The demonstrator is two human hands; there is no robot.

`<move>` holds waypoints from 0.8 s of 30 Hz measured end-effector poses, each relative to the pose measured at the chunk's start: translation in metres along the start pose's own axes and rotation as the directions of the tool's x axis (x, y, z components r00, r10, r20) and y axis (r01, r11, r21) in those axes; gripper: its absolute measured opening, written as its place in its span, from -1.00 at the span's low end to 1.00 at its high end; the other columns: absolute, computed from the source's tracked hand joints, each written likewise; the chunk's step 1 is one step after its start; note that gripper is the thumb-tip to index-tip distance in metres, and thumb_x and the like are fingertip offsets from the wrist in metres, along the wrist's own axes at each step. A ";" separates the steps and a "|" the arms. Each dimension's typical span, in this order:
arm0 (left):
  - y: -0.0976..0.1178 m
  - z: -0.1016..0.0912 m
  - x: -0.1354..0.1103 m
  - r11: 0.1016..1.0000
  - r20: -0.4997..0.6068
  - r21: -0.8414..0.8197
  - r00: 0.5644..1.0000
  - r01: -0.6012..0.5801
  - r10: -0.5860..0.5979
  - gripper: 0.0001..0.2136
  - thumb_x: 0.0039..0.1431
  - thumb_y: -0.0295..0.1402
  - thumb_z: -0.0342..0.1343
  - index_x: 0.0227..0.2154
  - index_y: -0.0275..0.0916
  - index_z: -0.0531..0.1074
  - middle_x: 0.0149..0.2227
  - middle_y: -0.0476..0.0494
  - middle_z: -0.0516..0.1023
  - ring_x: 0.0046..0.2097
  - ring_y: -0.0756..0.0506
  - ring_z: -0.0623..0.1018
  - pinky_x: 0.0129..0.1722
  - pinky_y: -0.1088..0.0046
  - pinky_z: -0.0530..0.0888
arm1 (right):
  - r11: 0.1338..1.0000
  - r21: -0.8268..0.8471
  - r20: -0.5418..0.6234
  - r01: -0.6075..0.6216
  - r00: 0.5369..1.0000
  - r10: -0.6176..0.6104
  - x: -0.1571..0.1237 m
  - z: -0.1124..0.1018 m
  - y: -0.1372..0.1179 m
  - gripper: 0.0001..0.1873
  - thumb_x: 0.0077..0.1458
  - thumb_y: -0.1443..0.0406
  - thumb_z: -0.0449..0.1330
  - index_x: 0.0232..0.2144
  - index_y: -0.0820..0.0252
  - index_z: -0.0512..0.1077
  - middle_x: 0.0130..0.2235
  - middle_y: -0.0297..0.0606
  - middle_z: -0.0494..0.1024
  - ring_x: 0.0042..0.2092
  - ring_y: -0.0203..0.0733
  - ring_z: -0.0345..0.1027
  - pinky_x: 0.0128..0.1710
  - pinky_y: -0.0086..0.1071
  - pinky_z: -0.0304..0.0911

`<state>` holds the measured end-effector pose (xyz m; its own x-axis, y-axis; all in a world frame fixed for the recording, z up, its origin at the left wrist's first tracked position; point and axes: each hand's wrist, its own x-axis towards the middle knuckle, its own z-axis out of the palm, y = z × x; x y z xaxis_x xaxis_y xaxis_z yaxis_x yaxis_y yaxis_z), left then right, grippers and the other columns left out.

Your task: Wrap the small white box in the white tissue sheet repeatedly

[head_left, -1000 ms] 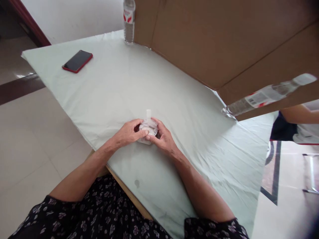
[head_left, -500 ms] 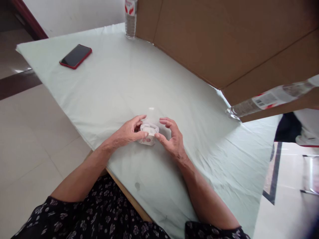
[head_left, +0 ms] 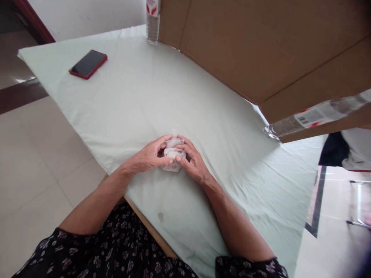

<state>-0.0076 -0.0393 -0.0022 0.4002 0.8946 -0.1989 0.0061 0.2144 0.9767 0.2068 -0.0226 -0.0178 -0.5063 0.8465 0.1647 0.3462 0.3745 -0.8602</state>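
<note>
My left hand (head_left: 147, 156) and right hand (head_left: 193, 162) are both closed around a small white bundle (head_left: 173, 154), fingers pressing it from each side, just above the near edge of the worktop (head_left: 139, 96). A pale green, creased cloth covers the whole surface. A red phone (head_left: 88, 64) lies at the far left corner, well apart. A water bottle (head_left: 152, 19) stands beside a big cardboard box (head_left: 261, 46) along the right. Pale floor tiles (head_left: 37, 162) show to my left.
</note>
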 end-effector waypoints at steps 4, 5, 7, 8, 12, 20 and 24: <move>0.001 0.000 0.001 1.000 -0.014 0.011 1.000 0.010 -0.010 -0.16 0.04 -0.24 0.30 0.37 -0.28 0.13 0.16 -0.37 0.50 0.15 -0.31 0.53 0.03 0.22 0.51 | 0.999 0.047 -0.068 -0.001 0.998 0.004 -0.002 0.006 -0.003 -0.53 0.27 -0.10 0.12 0.06 -0.02 0.45 0.31 -0.11 0.34 0.33 0.09 0.23 0.30 0.08 0.17; 0.002 0.000 0.002 1.000 -0.017 0.009 1.000 0.016 -0.016 -0.16 0.04 -0.24 0.30 0.37 -0.30 0.13 0.15 -0.37 0.51 0.14 -0.31 0.53 0.03 0.22 0.51 | 0.998 0.064 -0.096 -0.008 0.995 0.014 -0.002 0.007 -0.003 -0.50 0.27 -0.10 0.13 0.12 -0.03 0.41 0.30 -0.11 0.36 0.32 0.08 0.25 0.29 0.07 0.18; 0.003 0.001 0.002 1.000 -0.013 -0.011 1.000 0.023 -0.023 -0.13 0.03 -0.23 0.29 0.38 -0.35 0.09 0.13 -0.39 0.52 0.15 -0.31 0.53 0.03 0.23 0.51 | 0.993 0.111 -0.131 -0.030 0.990 0.044 -0.004 0.009 0.000 -0.39 0.25 -0.10 0.16 0.24 -0.05 0.28 0.29 -0.09 0.37 0.26 0.06 0.31 0.25 0.04 0.24; 0.004 0.001 0.002 1.000 -0.010 -0.022 1.000 0.023 -0.023 -0.12 0.03 -0.23 0.29 0.38 -0.36 0.07 0.13 -0.39 0.53 0.15 -0.31 0.53 0.03 0.23 0.51 | 0.990 0.136 -0.138 -0.042 0.989 0.061 -0.005 0.008 0.002 -0.32 0.23 -0.12 0.17 0.29 -0.06 0.22 0.28 -0.07 0.37 0.22 0.06 0.35 0.22 0.03 0.28; 0.004 0.002 0.002 1.000 -0.028 -0.021 1.000 0.000 -0.001 -0.13 0.04 -0.25 0.29 0.38 -0.35 0.07 0.07 -0.35 0.56 0.10 -0.27 0.55 0.00 0.27 0.50 | 0.985 0.147 -0.137 -0.089 0.985 0.109 -0.009 0.007 0.010 -0.06 0.07 -0.17 0.30 0.36 -0.02 0.11 0.18 -0.03 0.42 0.07 0.02 0.45 0.10 0.00 0.37; 0.000 0.004 0.001 0.999 -0.136 -0.035 0.990 -0.029 0.024 -0.21 0.11 -0.24 0.28 0.36 -0.31 0.12 -0.02 -0.26 0.55 -0.13 -0.11 0.60 -0.13 0.37 0.50 | 0.953 0.246 -0.145 -0.176 0.966 0.216 -0.012 0.019 -0.001 -0.07 0.05 -0.07 0.36 0.35 0.02 0.13 0.00 -0.12 0.53 -0.15 -0.12 0.50 -0.13 -0.18 0.46; -0.003 0.003 0.000 0.997 -0.149 -0.035 0.987 -0.073 0.067 -0.28 0.12 -0.25 0.27 0.32 -0.29 0.19 -0.04 -0.22 0.53 -0.14 -0.08 0.58 -0.15 0.40 0.49 | 0.941 0.268 -0.163 -0.208 0.953 0.257 -0.013 0.024 -0.004 -0.05 0.03 -0.08 0.37 0.35 0.05 0.14 0.00 -0.10 0.53 -0.17 -0.12 0.51 -0.15 -0.19 0.47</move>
<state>-0.0050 -0.0415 -0.0046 0.2591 0.9553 -0.1427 -0.0556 0.1622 0.9852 0.1931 -0.0439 -0.0275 -0.2648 0.9642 0.0144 0.2195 0.0748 -0.9727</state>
